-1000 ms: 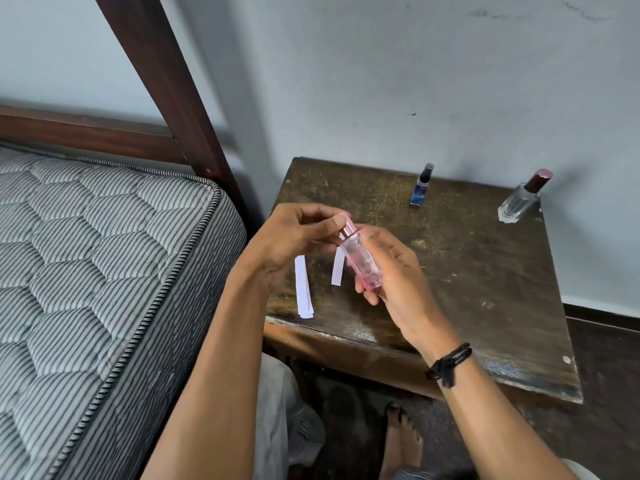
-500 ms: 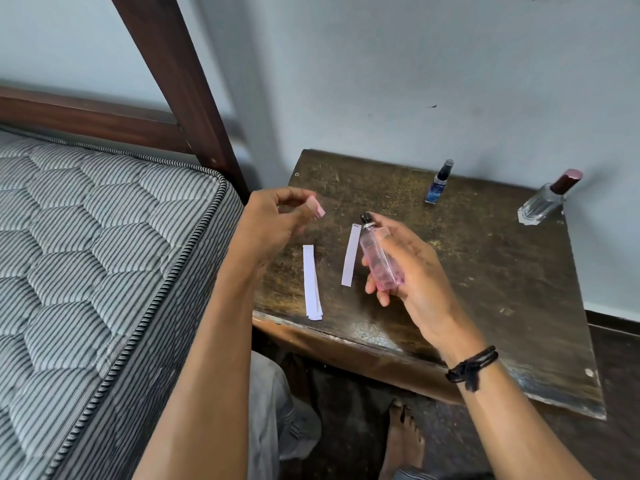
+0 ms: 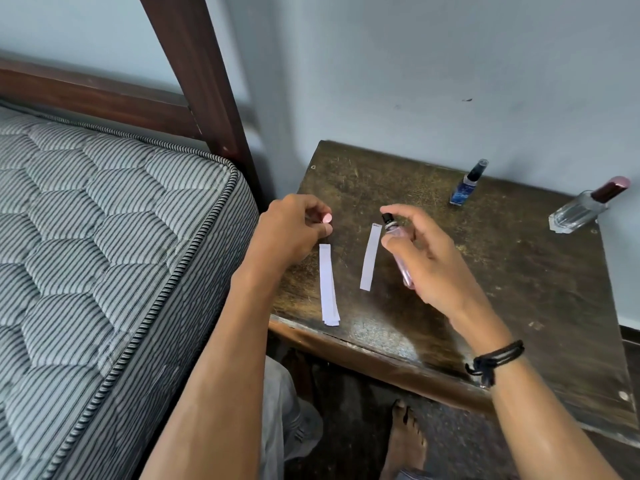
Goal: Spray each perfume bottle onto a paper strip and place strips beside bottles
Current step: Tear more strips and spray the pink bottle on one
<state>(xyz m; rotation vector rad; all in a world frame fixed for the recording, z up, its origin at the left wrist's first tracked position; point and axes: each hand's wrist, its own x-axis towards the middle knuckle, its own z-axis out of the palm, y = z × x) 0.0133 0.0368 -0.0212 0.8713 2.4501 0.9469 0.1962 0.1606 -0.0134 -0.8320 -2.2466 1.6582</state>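
Observation:
My right hand [image 3: 424,261] holds a slim pink perfume bottle [image 3: 401,258], uncapped, with its black nozzle up and tilted left. My left hand [image 3: 294,233] pinches the bottle's pink cap [image 3: 327,218] above the table. A single white paper strip [image 3: 370,256] lies on the dark wooden table [image 3: 519,289] just left of the bottle. A small stack of strips [image 3: 328,285] lies further left, below my left hand. A small blue bottle [image 3: 465,185] stands at the back. A clear bottle with a maroon cap [image 3: 585,207] stands at the back right.
A striped quilted mattress [image 3: 104,254] fills the left side, close to the table's left edge. A dark wooden bed post [image 3: 204,91] rises behind it. The grey wall [image 3: 415,64] backs the table. My bare foot [image 3: 403,441] rests on the floor below the table's front edge.
My left hand pulled the pink cap off the bottle and moved left with it. My right hand has tilted the uncapped bottle beside the single strip. The view shifted closer.

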